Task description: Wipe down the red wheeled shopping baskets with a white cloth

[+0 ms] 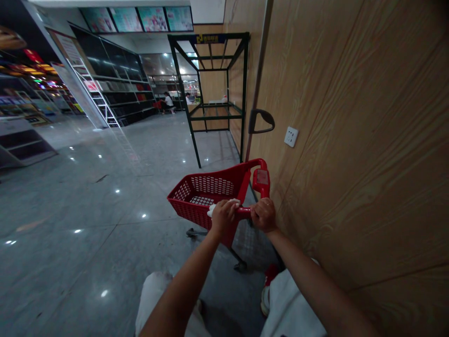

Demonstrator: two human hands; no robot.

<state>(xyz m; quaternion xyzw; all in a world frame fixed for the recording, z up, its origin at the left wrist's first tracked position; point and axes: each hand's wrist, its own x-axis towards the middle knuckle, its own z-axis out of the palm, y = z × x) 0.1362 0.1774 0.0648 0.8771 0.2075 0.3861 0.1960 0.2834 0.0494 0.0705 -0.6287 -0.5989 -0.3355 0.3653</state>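
Note:
A small red plastic shopping cart (206, 180) with a perforated basket stands on the floor ahead of me, close to the wood-panelled wall. My left hand (224, 217) is closed around a white cloth (212, 210), pressed against the left part of the cart's handle (243, 213). Its fingers partly cover the cloth, so whether it is cloth or tissue I cannot tell. To the right, my right hand (264, 215) wraps around the handle near its corner. A red holder (261, 180) with a flat panel sits on the handle frame just beyond that hand. The basket holds nothing that I can see.
Wood panelling (336, 154) with a wall socket (291, 136) runs along my right. A dark metal rack (217, 117) stands beyond the cart, beside a long pole with a grey handle (261, 121). Farther back are a white ladder (94, 96), shelving (129, 96) and a crouching person (168, 102).

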